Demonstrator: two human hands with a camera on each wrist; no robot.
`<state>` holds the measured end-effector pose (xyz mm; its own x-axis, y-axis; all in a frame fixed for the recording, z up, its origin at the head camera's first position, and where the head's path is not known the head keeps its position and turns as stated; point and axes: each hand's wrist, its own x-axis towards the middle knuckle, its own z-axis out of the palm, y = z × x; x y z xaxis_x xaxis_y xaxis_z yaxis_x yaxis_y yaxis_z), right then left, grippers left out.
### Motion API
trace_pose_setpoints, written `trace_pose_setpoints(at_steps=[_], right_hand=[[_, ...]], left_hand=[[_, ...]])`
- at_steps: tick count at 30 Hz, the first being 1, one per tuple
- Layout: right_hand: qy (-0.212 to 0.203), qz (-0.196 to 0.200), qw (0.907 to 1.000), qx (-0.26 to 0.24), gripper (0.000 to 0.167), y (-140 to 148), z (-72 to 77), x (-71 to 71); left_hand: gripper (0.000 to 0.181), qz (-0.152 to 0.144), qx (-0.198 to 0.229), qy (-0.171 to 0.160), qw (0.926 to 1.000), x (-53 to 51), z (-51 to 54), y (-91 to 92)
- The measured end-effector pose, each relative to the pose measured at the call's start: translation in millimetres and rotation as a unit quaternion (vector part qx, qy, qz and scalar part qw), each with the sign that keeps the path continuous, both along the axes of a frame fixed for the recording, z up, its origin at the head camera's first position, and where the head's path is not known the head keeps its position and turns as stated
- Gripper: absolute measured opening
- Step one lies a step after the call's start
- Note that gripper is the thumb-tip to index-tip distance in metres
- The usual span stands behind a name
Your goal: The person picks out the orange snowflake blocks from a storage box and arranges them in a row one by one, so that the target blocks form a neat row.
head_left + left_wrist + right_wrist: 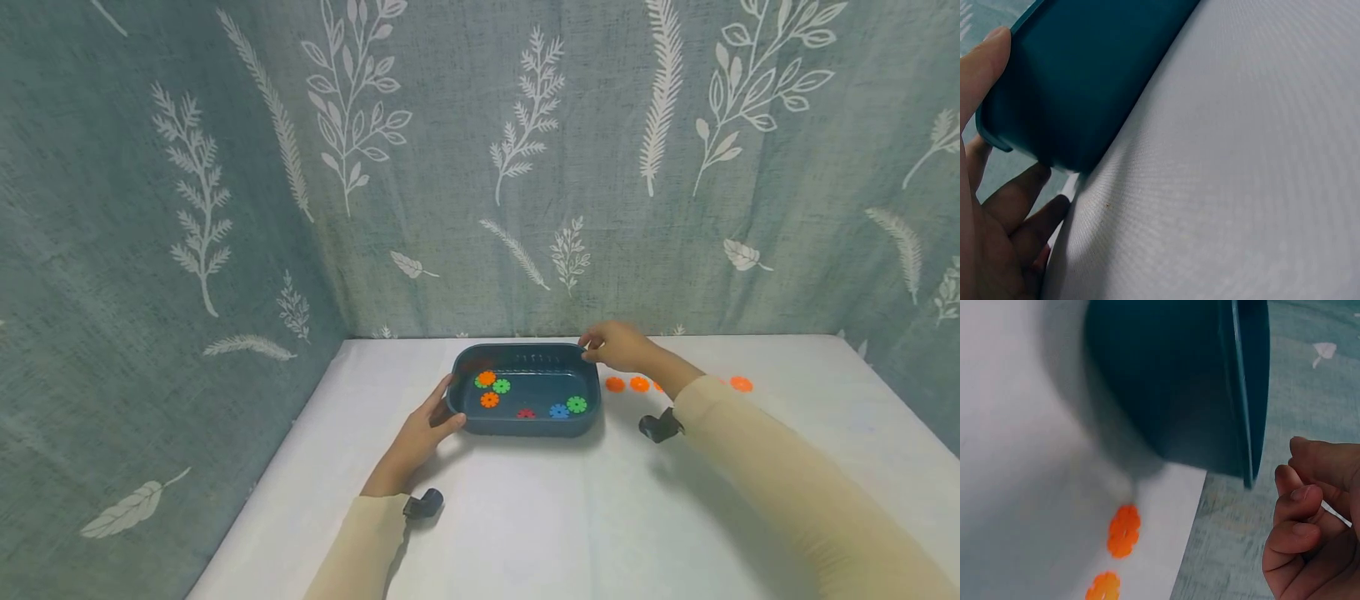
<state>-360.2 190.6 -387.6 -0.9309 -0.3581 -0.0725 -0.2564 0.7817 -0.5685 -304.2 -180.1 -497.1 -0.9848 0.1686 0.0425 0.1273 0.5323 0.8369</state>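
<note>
A dark teal tray [532, 427] stands on the white surface. Several flower-shaped discs lie in it, among them an orange disc [490, 400], a green disc [576, 405], a blue disc [559, 412] and a red disc [527, 413]. My left hand [417, 435] grips the tray's left end, thumb over the front corner and some fingers around the end wall. My right hand [617, 345] is at the back right corner; in the right wrist view, its loosely curled fingers [1297, 503] are apart from the rim, with nothing visible in them.
Right of the tray, several orange discs [615, 384] lie in a row, partly hidden by my right forearm. A grey-green leaf-patterned curtain [450, 167] hangs behind and to the left. Each wrist carries a small black camera [660, 426].
</note>
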Motion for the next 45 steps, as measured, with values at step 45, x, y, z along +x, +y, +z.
trace_pose_setpoints(at_steps=[45], right_hand=[[-0.022,0.079,0.9952,-0.052,0.025,-119.8,-44.0,1.4]], left_hand=[[0.079,-0.012,0.015,0.006,0.9998,2.0,2.4,-1.0]])
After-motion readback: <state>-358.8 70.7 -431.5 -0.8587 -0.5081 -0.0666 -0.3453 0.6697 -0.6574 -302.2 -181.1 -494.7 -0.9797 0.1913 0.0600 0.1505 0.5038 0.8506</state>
